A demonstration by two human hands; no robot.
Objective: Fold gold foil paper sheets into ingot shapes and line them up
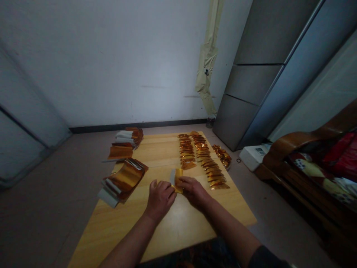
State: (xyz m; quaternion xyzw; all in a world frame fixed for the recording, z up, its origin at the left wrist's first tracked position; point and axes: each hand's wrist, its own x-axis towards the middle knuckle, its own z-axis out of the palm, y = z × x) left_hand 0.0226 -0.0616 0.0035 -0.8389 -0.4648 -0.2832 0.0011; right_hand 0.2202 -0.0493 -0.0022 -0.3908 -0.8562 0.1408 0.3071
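Note:
A small sheet of gold foil paper (179, 173), gold with a pale grey strip on its left side, is held over the middle of the wooden table (156, 238). My left hand (161, 195) pinches its lower left part, fingers closed. On the right edge, my right hand (193, 190) grips the same sheet with fingers bent over it. Fingertips of both hands partly hide the paper. To the left lies a loose stack of gold foil sheets (128, 178) with curled grey edges. Beyond my right hand stand rows of folded gold foil pieces (213, 171).
Another pile of foil sheets (122, 150) sits at the table's far left corner. Past the right edge, lower down, is a container of folded gold pieces (222, 155). A refrigerator (251, 82), a white box (253, 156) and a carved wooden seat (279, 167) stand on the right.

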